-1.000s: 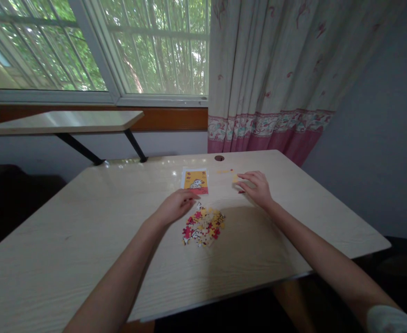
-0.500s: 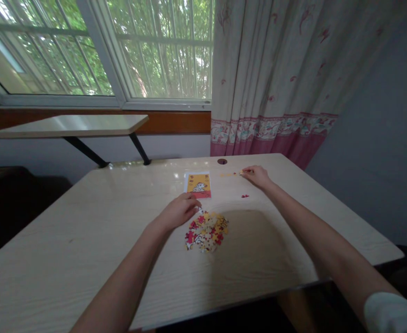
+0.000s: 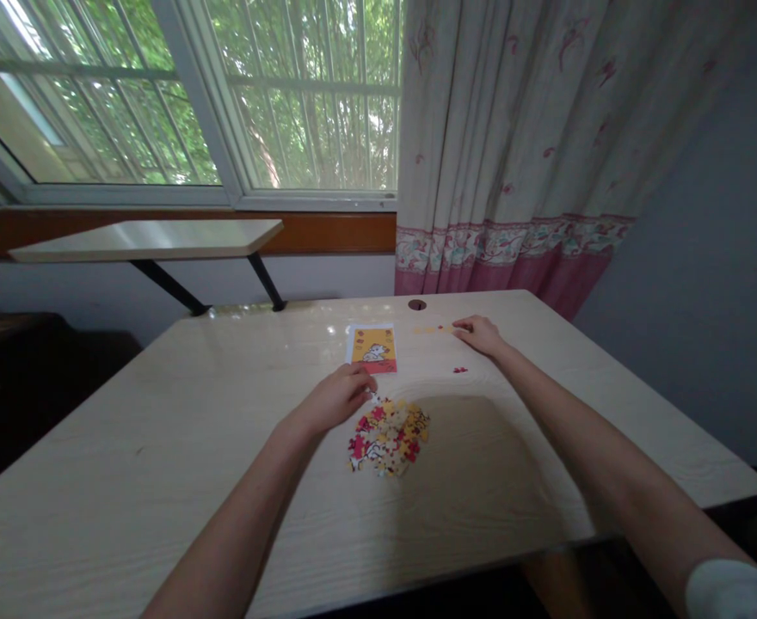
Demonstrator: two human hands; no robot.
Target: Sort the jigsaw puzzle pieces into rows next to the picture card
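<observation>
My left hand [image 3: 341, 397] rests on the table with loosely bent fingers a little apart and nothing visible in them. It lies between the lower edge of a picture card [image 3: 373, 349] and a pile of jigsaw puzzle pieces [image 3: 388, 438]. The card has a white animal on yellow and red. Farther back on the right, my right hand [image 3: 480, 334] pinches a small yellow puzzle piece, mostly hidden by the fingers. Its fingertips touch the right end of a short row of yellow pieces [image 3: 425, 329]. Nearer to me lies a small red cluster of pieces [image 3: 459, 370].
The pale wooden table [image 3: 211, 447] has a round cable hole [image 3: 417, 305] at its back edge. A raised shelf [image 3: 159, 239] on black legs stands at the back left. Behind are a barred window and a patterned curtain [image 3: 513, 232].
The view has shifted slightly. My right hand stays at the end of the yellow row, its fingertips now lower against the table. My left hand has hardly moved.
</observation>
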